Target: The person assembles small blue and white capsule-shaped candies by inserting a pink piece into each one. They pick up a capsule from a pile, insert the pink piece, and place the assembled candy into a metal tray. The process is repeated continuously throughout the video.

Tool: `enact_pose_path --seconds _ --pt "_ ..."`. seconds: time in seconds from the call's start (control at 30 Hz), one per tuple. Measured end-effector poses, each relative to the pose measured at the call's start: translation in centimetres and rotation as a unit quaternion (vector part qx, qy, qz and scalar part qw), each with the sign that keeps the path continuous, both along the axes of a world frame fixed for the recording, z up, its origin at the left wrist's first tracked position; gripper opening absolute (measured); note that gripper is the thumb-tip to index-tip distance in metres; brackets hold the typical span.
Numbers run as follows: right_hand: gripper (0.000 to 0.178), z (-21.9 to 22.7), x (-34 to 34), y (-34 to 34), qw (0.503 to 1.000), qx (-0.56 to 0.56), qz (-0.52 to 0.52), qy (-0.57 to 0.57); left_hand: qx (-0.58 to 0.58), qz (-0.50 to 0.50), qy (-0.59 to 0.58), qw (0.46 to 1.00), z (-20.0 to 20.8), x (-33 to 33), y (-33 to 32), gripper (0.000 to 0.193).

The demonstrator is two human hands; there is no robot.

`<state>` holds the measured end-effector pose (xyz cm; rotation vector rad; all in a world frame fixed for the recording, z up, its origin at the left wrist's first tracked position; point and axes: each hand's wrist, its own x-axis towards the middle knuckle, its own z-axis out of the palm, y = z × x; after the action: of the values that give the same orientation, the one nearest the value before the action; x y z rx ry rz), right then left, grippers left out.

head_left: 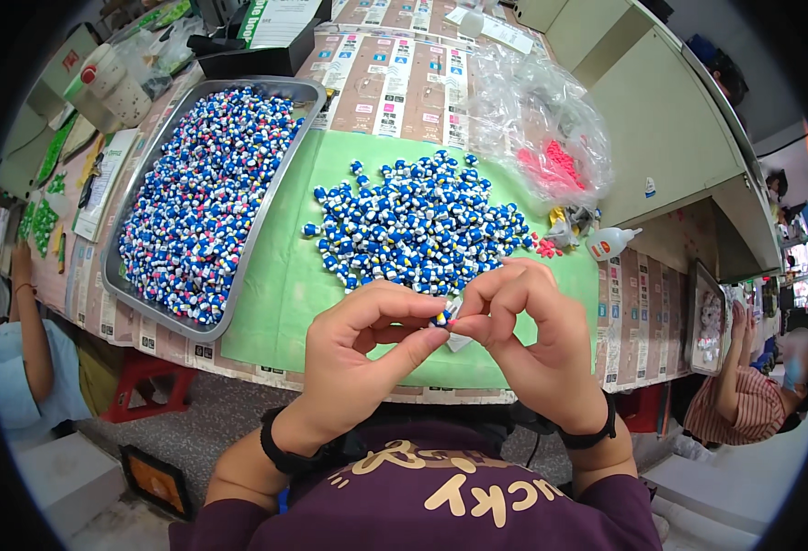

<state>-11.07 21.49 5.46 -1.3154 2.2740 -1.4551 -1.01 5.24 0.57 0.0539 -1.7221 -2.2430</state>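
Close to the table's front edge, my two hands meet at the fingertips. My left hand (373,347) is closed, pinching a small blue and white figurine (440,320) with a touch of yellow between thumb and forefinger. My right hand (537,332) is closed in a pinch against it, and a tiny pink piece shows at its fingertips. Something pale sticks up between the hands, too small to name. Just beyond them, a pile of similar blue and white figurines (413,220) lies on a green sheet (275,294). Loose pink pieces (547,246) lie at the pile's right.
On the left, a metal tray (213,332) holds a mass of figurines with pink parts. A white squeeze bottle (611,242) and a clear plastic bag (523,101) with pink pieces are at the right. A cabinet (670,129) stands beyond. People sit at both sides.
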Motion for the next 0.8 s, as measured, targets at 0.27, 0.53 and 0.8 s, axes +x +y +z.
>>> enact_pose_path --seconds 0.27,0.53,0.8 --pt "0.027 -1.1 0.8 0.3 0.999 -0.012 -0.029 -0.013 -0.264 0.064 0.112 0.956 0.7 -0.4 -0.1 0.027" --pt "0.037 -0.3 -2.3 4.7 0.991 0.018 0.006 -0.134 -0.268 0.071 0.087 0.957 0.1 1.1 -2.9 0.022" --pt "0.013 -4.2 -5.4 11.4 0.959 0.243 -0.145 -0.010 -0.421 0.355 -0.164 0.818 -2.6 4.0 -14.0 0.011"
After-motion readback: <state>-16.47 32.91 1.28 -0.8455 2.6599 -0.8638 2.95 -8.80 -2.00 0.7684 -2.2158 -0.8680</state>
